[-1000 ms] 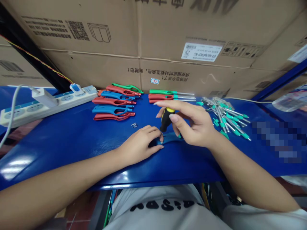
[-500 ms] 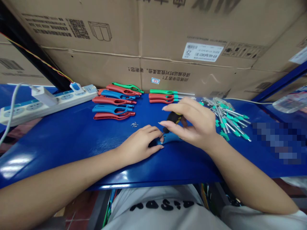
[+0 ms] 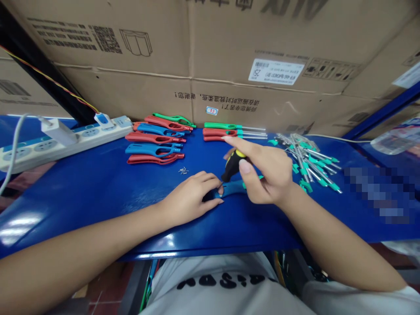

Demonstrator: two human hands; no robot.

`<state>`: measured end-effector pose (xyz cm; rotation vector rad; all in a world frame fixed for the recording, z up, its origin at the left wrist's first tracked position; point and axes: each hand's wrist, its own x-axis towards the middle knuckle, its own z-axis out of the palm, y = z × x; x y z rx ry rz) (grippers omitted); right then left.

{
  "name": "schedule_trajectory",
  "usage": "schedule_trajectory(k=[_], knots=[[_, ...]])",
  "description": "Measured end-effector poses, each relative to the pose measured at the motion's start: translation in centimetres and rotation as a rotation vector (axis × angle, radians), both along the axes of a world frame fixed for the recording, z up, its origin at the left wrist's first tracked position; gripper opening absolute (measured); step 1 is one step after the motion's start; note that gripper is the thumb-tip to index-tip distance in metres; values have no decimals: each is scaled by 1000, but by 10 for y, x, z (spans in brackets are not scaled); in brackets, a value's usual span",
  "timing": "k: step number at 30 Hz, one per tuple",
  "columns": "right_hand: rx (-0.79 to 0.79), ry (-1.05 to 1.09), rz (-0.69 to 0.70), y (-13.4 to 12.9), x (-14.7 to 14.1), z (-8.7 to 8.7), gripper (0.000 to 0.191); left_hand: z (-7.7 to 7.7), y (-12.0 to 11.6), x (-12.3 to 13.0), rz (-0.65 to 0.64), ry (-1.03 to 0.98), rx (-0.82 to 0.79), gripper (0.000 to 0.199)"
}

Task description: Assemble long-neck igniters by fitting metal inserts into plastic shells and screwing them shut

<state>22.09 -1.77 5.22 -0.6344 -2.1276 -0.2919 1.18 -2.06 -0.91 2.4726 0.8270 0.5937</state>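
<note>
Glossy blue worktop (image 3: 154,236) fills the head view, white glare pooling at its left, with brown cardboard (image 3: 223,43) walling the back and red floor tiles (image 3: 111,284) showing below. Over by the left I see a white power strip (image 3: 88,141), then red, blue and green handles (image 3: 141,149) laid in a stack beside some tiny metal pieces (image 3: 183,171). Silver tubes with teal ends (image 3: 315,164) lie heaped to the right. Near the front edge, at the middle, the left hand (image 3: 198,194) grips one end of a blue casing (image 3: 234,188) on the surface; the right hand (image 3: 269,168) is closed around a black-and-yellow screwdriver (image 3: 233,166), tilted above it, its tip hidden.
</note>
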Motion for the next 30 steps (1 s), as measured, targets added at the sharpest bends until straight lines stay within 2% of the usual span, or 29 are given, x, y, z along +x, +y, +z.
schedule_trajectory(k=[3,5,6,10,11,13,17,19,22,24,26,28,30], knots=[[-259,63,129,-2,-3,2,40,0,0,0,10,7,6,11],[-347,60,159,-1,-3,3,37,0,0,0,6,4,2,10],[-312,45,137,0,-3,3,34,0,0,0,2,1,0,10],[97,-50,0,5,2,-1,29,0,0,0,-3,4,-10,10],[142,-61,-6,5,2,-2,29,1,0,0,-4,6,-10,10],[65,-40,29,3,1,-1,31,1,0,0,-1,8,-7,10],[-299,38,145,0,-4,3,39,1,0,0,10,4,-2,11],[-296,50,146,1,-4,3,31,1,0,0,6,0,-6,11],[-100,22,32,3,-1,1,26,1,0,0,-1,-3,-16,10],[-51,22,-19,2,-1,1,27,1,0,0,2,-4,-13,10],[-143,51,12,1,-2,2,33,2,0,0,9,0,-7,11],[-301,61,77,0,-4,3,38,2,0,0,15,5,-8,11],[-363,69,108,1,-5,4,35,1,0,0,13,7,-13,11]])
